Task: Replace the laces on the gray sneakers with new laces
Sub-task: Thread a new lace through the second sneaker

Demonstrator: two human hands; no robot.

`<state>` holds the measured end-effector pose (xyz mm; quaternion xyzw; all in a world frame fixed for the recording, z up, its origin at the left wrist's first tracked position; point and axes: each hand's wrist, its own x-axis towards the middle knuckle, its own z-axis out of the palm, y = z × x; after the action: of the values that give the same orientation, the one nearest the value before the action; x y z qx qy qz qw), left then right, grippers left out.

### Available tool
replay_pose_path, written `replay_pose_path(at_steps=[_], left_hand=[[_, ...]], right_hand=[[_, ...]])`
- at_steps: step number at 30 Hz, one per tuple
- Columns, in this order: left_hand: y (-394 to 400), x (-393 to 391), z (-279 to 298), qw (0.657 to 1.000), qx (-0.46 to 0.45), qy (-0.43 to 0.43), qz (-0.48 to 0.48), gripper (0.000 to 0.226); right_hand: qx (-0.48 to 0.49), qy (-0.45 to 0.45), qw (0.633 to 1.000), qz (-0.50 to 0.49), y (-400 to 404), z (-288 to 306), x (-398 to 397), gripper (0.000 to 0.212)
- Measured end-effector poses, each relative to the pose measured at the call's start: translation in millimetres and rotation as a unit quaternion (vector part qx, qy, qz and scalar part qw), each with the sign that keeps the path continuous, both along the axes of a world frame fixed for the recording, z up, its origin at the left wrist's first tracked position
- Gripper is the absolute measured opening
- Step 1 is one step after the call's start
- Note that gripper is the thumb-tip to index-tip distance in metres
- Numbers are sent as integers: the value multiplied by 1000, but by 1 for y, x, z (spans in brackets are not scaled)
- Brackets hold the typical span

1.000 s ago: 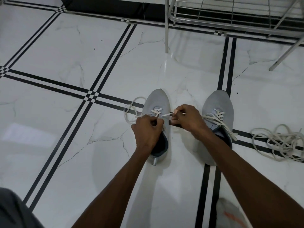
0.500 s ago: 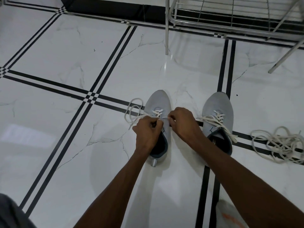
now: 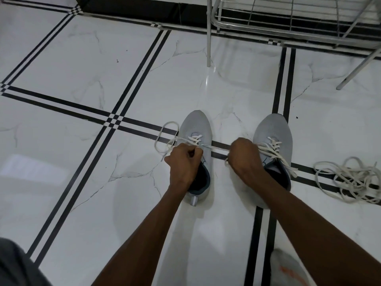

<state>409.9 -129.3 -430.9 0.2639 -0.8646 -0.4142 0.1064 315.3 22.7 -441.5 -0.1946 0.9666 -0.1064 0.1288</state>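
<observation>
Both hands are gripping one white lace (image 3: 216, 147) stretched taut between them; left hand (image 3: 184, 159) is curling over the left sneaker (image 3: 201, 129); right hand (image 3: 244, 155) is pinching its end beside the right sneaker (image 3: 274, 129); old laces (image 3: 350, 178) are lying on the floor (image 3: 82, 182) at right.

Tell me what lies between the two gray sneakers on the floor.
Head view: the right hand, pulling a white lace taut from the left gray sneaker; beneath, white tile floor.
</observation>
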Motion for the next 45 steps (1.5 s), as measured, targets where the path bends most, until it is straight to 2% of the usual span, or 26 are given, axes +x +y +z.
replay_pose_path(at_steps=[2,4,5,6,8,13,14,16,17,18,19,22,25,27,29,30,32,35,38,41,44,45], left_hand=[[0,-1,0,1000,0,4,3,40],[1,-3,-2,1000,3,6,6,37],[1,-2,-2,1000,6,6,7,37],[1,-2,-2,1000,7,8,7,36],[0,-2,-3,1000,3,6,3,36],[-4,-2,-5,1000,9,-7,10,36],[-5,-2,-4,1000,7,-5,11,36],[-4,-4,-3,1000,4,-3,9,37],[-4,-5,-2,1000,4,-2,7,37],[-3,-5,0,1000,7,-2,5,37],[-3,-5,1,1000,10,-2,4,36],[-8,-4,-4,1000,10,-3,-6,36],[-10,-4,-5,1000,0,-17,-2,37],[-9,-5,-4,1000,0,-13,-3,37],[-6,-6,-3,1000,8,-11,-5,35],[-6,-7,-3,1000,12,-10,-4,34],[-7,-7,-4,1000,9,-6,-5,34],[-9,-8,-5,1000,-9,-14,-19,39],[-9,-9,-4,999,-23,-21,-36,41],[-8,-10,-1,999,-30,-9,-15,33],[-11,-10,0,999,-23,26,26,12],[-11,-12,0,999,-32,30,25,21]], right_hand=[[4,17,1000,-3,6,-2,-3,9],[-109,26,993,43,-7,-2,-4,28],[-166,9,984,65,-18,-1,-3,31],[-178,-5,981,80,-27,1,0,27],[-137,-4,987,81,-35,-1,2,22],[13,-3,1000,-21,5,-2,-3,10],[-7,7,1000,-7,6,-6,-4,8],[-124,7,991,40,-8,-4,-4,27],[-171,-2,984,55,-19,-1,-2,30],[-189,-5,980,65,-28,2,-1,26],[-173,-5,982,75,-36,5,0,20],[-74,13,996,55,-31,2,2,23],[-3,-51,999,-12,-7,-8,-4,11],[-52,-50,997,8,-5,-12,-4,8],[-164,-23,985,51,-16,-7,-2,30],[-187,-21,980,68,-23,-3,0,35],[-159,-18,984,84,-31,1,2,23],[-88,-8,995,44,-21,-4,0,22],[-98,-70,993,21,-6,-7,-3,18],[-189,-139,972,-12,5,0,-9,14],[-280,-199,937,-58,16,18,-19,16],[-303,-215,926,-61,18,24,-22,17]])
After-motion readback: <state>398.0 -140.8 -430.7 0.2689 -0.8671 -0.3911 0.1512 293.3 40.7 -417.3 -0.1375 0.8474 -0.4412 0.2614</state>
